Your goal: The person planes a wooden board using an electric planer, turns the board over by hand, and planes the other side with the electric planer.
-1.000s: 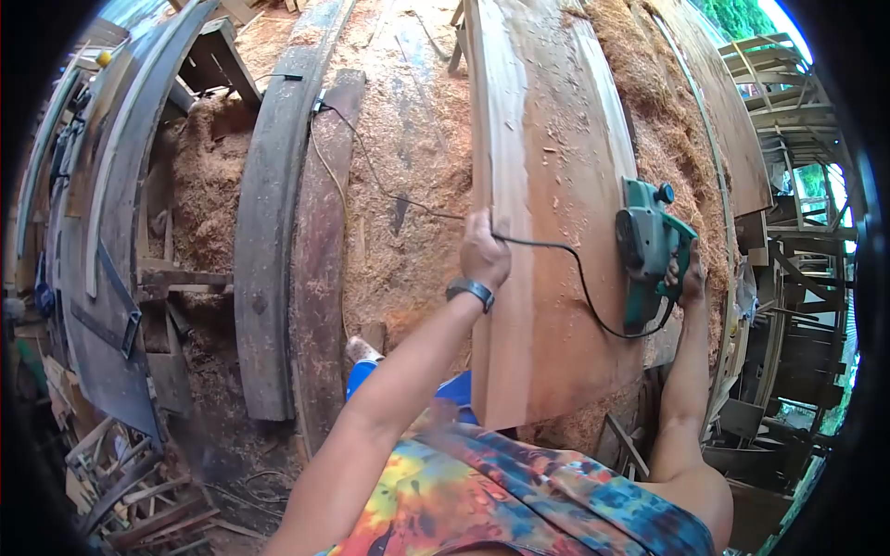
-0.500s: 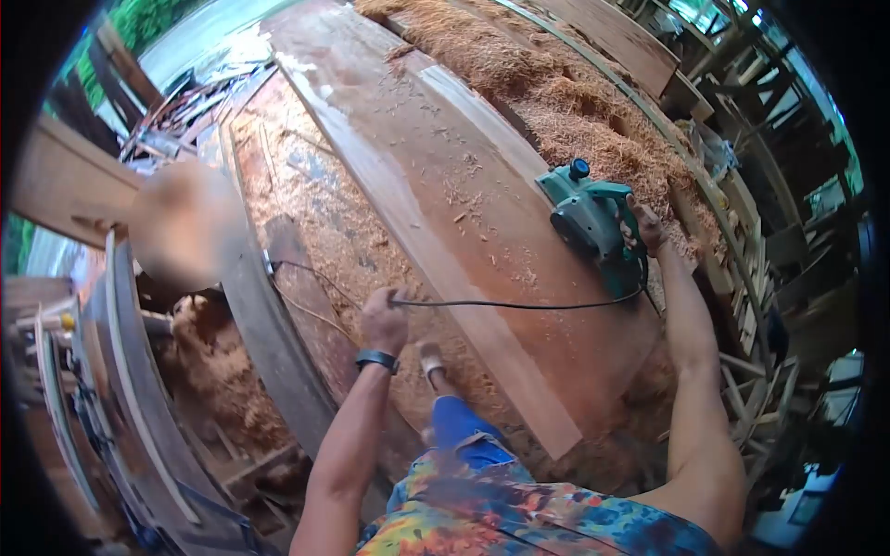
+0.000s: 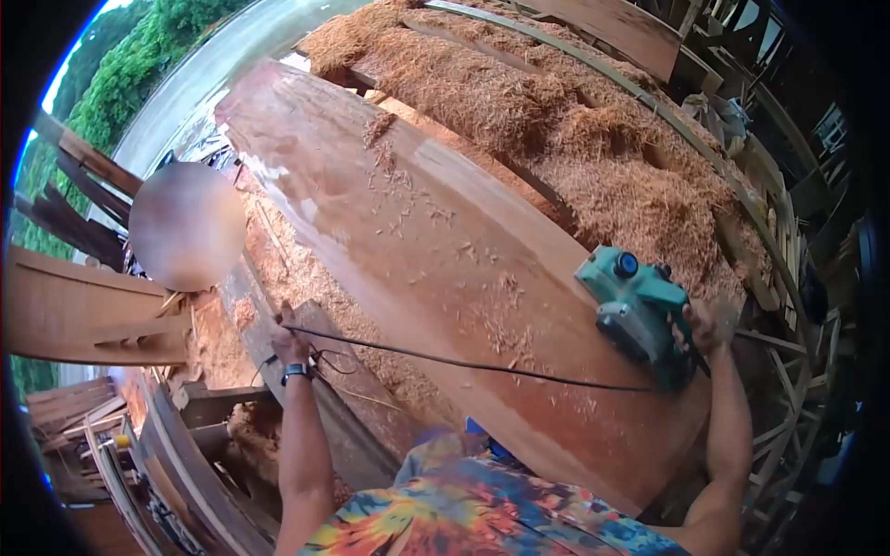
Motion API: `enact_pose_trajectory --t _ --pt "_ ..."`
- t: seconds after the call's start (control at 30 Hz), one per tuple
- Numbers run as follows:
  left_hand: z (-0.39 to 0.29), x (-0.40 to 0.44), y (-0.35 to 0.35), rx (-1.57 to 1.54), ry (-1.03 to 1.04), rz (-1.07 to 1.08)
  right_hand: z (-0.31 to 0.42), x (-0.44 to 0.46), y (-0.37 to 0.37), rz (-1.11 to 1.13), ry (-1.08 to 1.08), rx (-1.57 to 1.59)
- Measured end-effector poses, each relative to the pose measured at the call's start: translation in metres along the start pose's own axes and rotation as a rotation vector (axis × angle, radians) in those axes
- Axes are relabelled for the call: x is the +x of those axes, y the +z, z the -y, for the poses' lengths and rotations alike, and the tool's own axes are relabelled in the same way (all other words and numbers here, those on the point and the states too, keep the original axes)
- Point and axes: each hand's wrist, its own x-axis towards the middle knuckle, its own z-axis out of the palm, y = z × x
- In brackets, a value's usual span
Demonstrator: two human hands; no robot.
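Observation:
A teal electric planer (image 3: pixel 640 315) with a blue front knob rests on a long wide wooden plank (image 3: pixel 408 241), near its right edge at the close end. My right hand (image 3: pixel 706 326) is wrapped round the planer's rear handle. Out to the left, my left hand (image 3: pixel 290 341), with a dark band at the wrist, is closed on the black power cord (image 3: pixel 445 360). The cord stretches across the plank to the back of the planer. Loose shavings (image 3: pixel 501 320) lie scattered over the plank's reddish surface.
Deep heaps of wood shavings (image 3: pixel 612 176) cover the boards along the plank's right side. At left stand a curved wooden panel (image 3: pixel 93 310) and dark beams (image 3: pixel 343 426). Timber offcuts (image 3: pixel 779 371) are stacked at right. A blurred round patch hides part of the left background.
My left hand has moved out leftward, drawing the cord longer across the plank. The planer and right hand appear lower and further right, and the view has turned.

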Motion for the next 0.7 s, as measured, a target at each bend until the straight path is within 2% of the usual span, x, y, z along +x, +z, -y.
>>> enact_pose_trajectory --t 0.07,0.27,0.37,0.4,0.43,0.5,0.6,0.7 --pt "-0.022 0.036 0.019 -0.168 -0.071 0.103 0.017 0.013 0.015 -0.019 0.014 0.015" --pt "-0.048 0.143 0.112 -0.244 0.329 0.141 0.053 0.075 0.044 0.022 0.053 -0.024" --pt "-0.044 0.222 0.137 -0.207 0.313 0.198 0.082 0.117 0.067 0.028 0.093 0.022" --pt "-0.081 0.218 0.128 -0.037 0.285 0.151 0.090 0.132 0.075 0.030 0.089 0.015" --pt "-0.081 0.236 0.136 -0.223 0.251 0.220 0.097 0.146 0.083 0.030 0.087 0.009" --pt "-0.038 0.288 0.167 -0.520 0.215 0.235 0.113 0.178 0.103 0.038 0.086 0.011" --pt "0.068 0.355 0.207 -0.569 0.497 0.252 0.143 0.235 0.135 0.062 0.066 0.021" --pt "-0.020 0.298 0.184 -0.468 0.335 0.160 0.179 0.296 0.175 0.057 0.072 0.041"
